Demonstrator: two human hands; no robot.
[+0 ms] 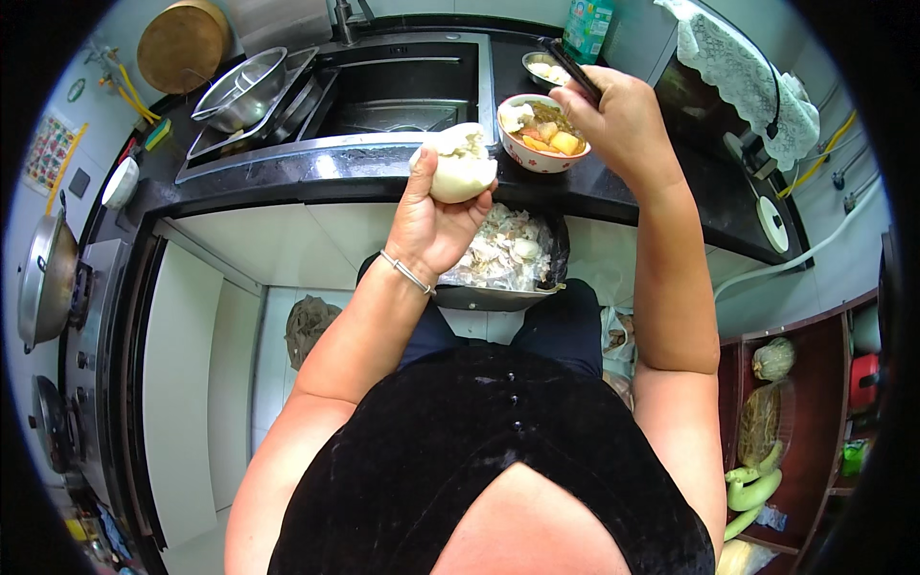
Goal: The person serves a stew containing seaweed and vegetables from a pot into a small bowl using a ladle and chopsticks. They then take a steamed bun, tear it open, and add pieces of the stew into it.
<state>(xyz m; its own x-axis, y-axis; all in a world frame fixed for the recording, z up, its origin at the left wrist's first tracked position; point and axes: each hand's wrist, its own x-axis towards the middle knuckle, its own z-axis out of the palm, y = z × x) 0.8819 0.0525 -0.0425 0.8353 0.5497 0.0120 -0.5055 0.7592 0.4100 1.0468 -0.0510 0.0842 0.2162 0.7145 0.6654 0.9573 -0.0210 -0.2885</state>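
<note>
A white steamed bun (460, 176), torn open along its top, rests in my left hand (438, 223) above the counter's front edge. Dark chopsticks (575, 70) are gripped in my right hand (622, 118), their far ends raised away from the food. Just left of that hand stands a red-and-white bowl (543, 159) of stew with noodles, orange and yellow chunks, and a white piece at its left side. Behind it is a small metal bowl (530, 68) with white pieces in it, partly hidden by my right hand.
The black sink (402, 93) lies behind my left hand, with metal basins (244, 83) at its left. A lined bin (496, 296) of scraps stands below the counter edge, between my knees. A green bottle (588, 32) stands at the back; a wok (47, 280) sits far left.
</note>
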